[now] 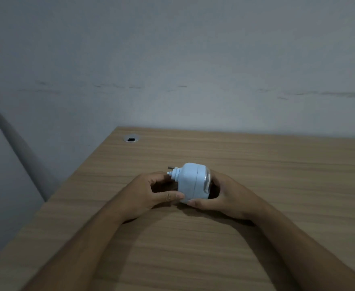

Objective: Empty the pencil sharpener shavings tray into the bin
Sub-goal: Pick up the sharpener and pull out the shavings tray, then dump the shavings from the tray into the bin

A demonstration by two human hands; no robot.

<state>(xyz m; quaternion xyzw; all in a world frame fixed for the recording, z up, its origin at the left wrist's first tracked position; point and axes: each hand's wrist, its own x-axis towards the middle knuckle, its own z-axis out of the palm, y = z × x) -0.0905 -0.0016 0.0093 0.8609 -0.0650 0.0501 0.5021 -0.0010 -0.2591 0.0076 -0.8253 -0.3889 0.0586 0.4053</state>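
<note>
Dim feed on my end, cool grey cast, no clear light source. Soft shadows under my forearms on the desk (256, 164); darkest betw. my palms. Small glare on the sharpener (190, 181) clear end. Whole frame soft, forearms smeared near bottom edge. Wide-angle bend at edges; wall (172, 59) noisy.

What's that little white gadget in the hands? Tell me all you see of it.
The pencil sharpener is small, rounded, white, plastic-looking. A stubby neck with a metal-looking nub points left; a clear part sits on its right end. It lies sideways just above the wooden desk, held by the left hand and the right hand.
</note>
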